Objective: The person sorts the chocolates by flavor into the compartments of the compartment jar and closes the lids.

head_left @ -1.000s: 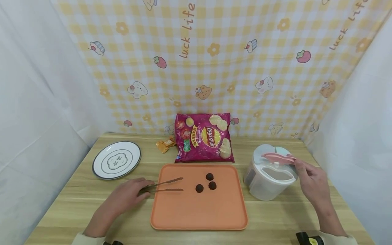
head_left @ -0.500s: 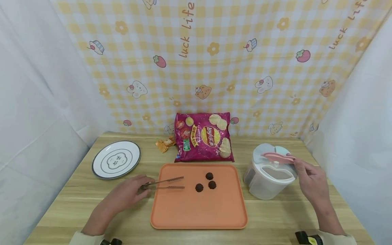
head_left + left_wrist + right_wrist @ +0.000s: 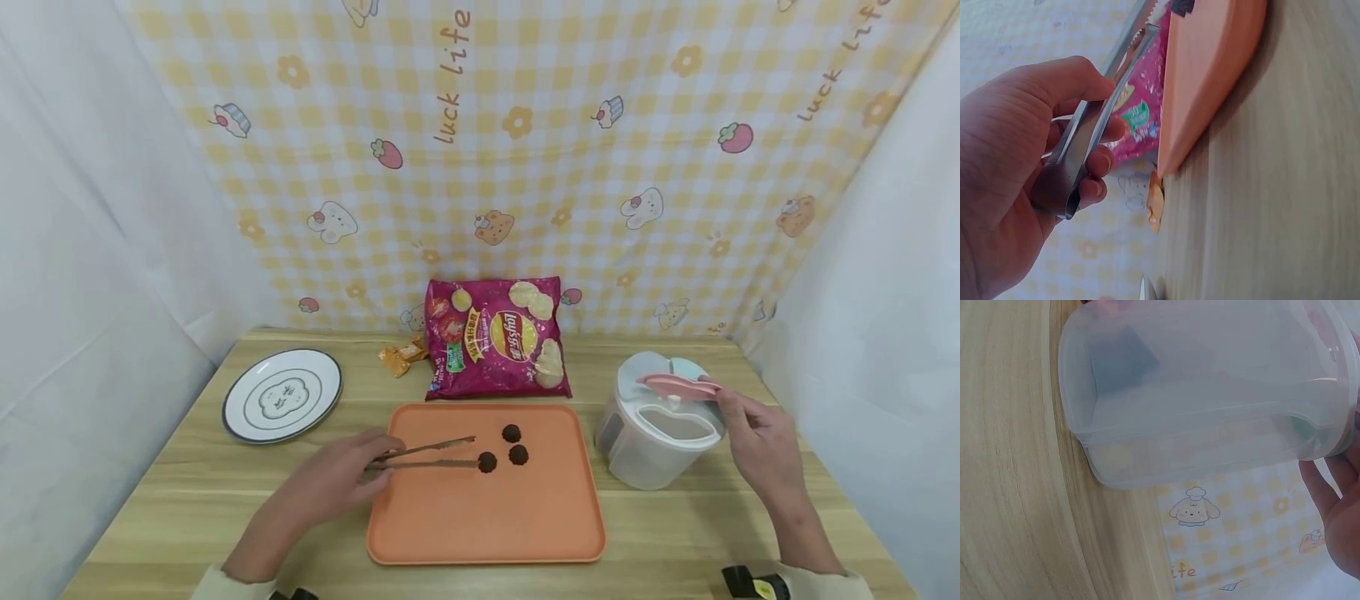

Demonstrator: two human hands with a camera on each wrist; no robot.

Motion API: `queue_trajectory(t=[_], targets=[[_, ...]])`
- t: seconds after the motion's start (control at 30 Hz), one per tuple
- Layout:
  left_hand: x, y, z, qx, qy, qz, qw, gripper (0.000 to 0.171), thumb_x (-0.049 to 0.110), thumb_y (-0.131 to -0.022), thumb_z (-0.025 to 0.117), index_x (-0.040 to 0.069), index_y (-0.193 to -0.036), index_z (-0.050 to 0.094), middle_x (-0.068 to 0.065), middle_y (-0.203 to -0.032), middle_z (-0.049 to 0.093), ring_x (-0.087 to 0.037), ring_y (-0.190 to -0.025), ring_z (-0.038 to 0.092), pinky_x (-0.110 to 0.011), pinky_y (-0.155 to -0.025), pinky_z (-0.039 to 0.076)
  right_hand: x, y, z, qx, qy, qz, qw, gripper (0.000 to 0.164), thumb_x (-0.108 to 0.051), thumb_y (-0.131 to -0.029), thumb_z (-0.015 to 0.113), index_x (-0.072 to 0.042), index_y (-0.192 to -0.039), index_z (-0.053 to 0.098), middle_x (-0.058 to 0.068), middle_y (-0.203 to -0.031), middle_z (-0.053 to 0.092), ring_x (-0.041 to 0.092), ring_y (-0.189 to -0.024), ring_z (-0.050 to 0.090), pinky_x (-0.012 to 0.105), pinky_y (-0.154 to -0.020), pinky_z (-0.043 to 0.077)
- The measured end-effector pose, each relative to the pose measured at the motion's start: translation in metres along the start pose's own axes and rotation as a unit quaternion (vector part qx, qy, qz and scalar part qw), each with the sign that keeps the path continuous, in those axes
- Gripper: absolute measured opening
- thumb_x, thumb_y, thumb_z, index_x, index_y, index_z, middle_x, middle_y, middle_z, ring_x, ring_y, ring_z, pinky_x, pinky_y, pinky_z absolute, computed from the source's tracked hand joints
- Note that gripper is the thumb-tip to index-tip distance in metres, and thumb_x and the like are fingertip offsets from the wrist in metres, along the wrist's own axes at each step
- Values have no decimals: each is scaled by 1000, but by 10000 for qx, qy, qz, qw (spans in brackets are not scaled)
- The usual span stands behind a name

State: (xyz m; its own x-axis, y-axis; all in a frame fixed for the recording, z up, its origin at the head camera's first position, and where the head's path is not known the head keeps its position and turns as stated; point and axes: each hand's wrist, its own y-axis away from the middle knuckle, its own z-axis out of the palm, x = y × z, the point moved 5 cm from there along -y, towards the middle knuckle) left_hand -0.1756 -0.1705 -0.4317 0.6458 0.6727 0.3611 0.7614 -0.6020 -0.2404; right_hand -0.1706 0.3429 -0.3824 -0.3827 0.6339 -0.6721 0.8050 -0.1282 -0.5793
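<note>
My left hand grips metal tongs whose two arms stand spread apart over the orange tray. The tip of the nearer arm reaches the leftmost dark brown ball, which looks like a chocolate with a ridged edge. Two more such balls lie just to its right on the tray. At the right, my right hand pinches the raised pink flap lid of a translucent plastic container. Below that flap, one compartment's opening is exposed.
A purple bag of Lay's chips leans at the back behind the tray. Orange-wrapped candies lie beside it. A white plate with a dark rim sits at the left. A checked cloth hangs behind the table.
My left hand has moved right with the tongs, farther over the tray, bringing one tip to the leftmost ball. The right hand keeps the pink flap raised in place.
</note>
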Motion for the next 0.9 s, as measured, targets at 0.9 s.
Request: queue_trajectory(t=[0.9], targets=[[16,-21,14,-451,-623,420,9962,26,14,-95,71,12,-121,76,7,-90,62,-3,-65,46,-29,-56,47,2,0,2,-190,31,19,9998,26,-6,-107,56,10,-119,72,-30,-116,64,-14,-113,55,6,-89,41]])
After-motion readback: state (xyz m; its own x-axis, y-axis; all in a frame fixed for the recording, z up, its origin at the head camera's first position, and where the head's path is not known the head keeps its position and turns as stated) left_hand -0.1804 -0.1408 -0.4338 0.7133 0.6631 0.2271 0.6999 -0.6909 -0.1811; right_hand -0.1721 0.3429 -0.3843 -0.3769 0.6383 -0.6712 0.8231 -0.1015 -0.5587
